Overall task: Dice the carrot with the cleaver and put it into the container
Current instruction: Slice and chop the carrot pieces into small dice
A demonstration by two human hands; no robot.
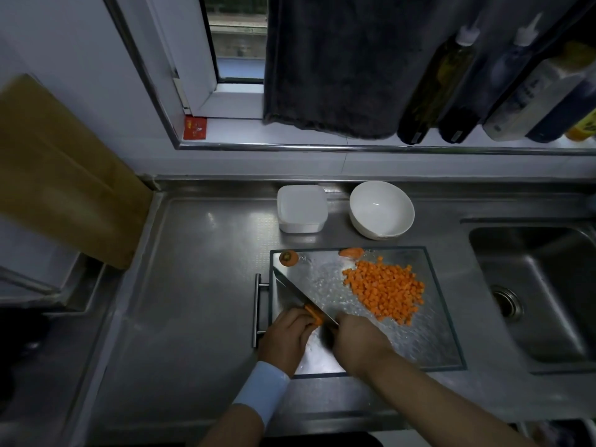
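A pile of orange carrot dice [385,290] lies on the right half of the steel cutting board [419,346]. My left hand [285,337] holds down a short carrot piece [314,315] with curled fingers at the board's near left. My right hand [356,343] grips the handle of the cleaver [296,293], whose blade lies against that piece and points to the far left. The carrot's stem end [288,258] and a small offcut [351,252] lie at the board's far edge. A white square container [301,208] stands behind the board.
A white bowl [381,209] sits right of the container. The sink [541,295] is to the right of the board. A wooden board [61,175] leans at the left wall. Several bottles [435,88] and a dark towel [335,59] line the window sill.
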